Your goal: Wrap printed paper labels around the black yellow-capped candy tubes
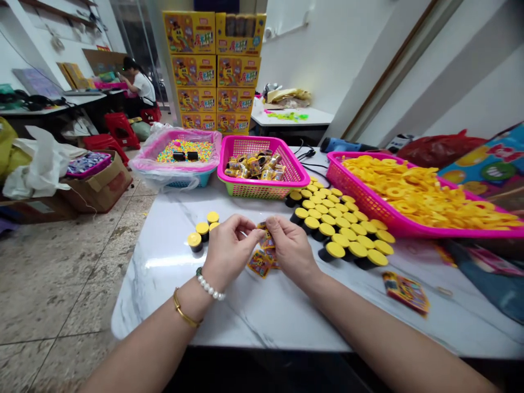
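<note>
Over the white marbled table, my right hand (292, 245) pinches a small printed wrapper (267, 238) in orange and purple between thumb and fingers. Meeting it from the other side, my left hand (231, 243) is closed with thumb and fingertip at the wrapper's upper edge. Several more printed wrappers (260, 263) lie on the table just below my fingers. Beside my left hand stand a few black cups with yellow lids (195, 241), partly hidden by it. Many more lidded black cups (335, 250) are packed in rows right of my right hand.
Behind the hands, a pink basket (266, 188) holds wrapped cups, and a plastic-lined tub (204, 177) holds colourful beads. A pink basket (370, 215) of yellow rings stands right. A wrapper stack (406, 293) lies front right. Yellow boxes (196, 71) rise behind; a person (143, 87) sits far left.
</note>
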Available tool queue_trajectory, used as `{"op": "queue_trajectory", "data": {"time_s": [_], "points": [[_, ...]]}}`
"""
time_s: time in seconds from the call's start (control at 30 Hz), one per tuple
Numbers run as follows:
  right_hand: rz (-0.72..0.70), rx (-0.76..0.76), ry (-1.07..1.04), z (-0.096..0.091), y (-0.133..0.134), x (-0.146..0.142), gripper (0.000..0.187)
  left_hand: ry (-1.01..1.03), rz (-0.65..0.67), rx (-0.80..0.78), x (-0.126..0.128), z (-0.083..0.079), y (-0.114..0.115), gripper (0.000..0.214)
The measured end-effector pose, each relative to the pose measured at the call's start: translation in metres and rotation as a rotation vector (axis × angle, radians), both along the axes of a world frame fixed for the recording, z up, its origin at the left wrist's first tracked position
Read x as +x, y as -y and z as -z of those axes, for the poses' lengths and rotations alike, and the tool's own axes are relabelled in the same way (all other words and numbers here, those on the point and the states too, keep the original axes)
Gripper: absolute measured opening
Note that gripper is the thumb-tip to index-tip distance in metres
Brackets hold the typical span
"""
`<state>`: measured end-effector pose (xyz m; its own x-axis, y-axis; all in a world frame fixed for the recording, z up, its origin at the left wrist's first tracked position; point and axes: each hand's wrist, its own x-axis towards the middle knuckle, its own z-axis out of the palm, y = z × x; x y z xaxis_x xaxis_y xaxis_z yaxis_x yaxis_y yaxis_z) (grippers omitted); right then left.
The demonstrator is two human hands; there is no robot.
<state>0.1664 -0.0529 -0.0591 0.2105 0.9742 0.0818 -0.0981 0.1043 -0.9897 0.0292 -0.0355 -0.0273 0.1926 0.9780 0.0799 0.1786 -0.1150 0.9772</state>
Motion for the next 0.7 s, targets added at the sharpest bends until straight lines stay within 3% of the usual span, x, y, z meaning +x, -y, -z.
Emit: {"op": "queue_trajectory", "data": {"time_s": [0.13, 0.33, 0.6, 0.7], "points": [[-0.032, -0.008, 0.034, -0.005, 0.006, -0.005, 0.047, 0.071, 0.052, 0.007, -0.004, 0.001, -0.004, 0.014], [-0.160, -0.080, -0.013, -0.006, 0.005, -0.006, 0.043, 0.076, -0.026, 0.056, -0.010, -0.002, -0.009, 0.010], [0.028, 0.035, 0.143, -0.007, 0.005, -0.002, 0.053, 0.314, -0.026, -0.014, -0.011, -0.012, -0.003, 0.034], [0.057, 0.059, 0.171, -0.011, 0.005, -0.001, 0.053, 0.296, -0.014, 0.012, -0.009, -0.014, 0.003, 0.042]]}}
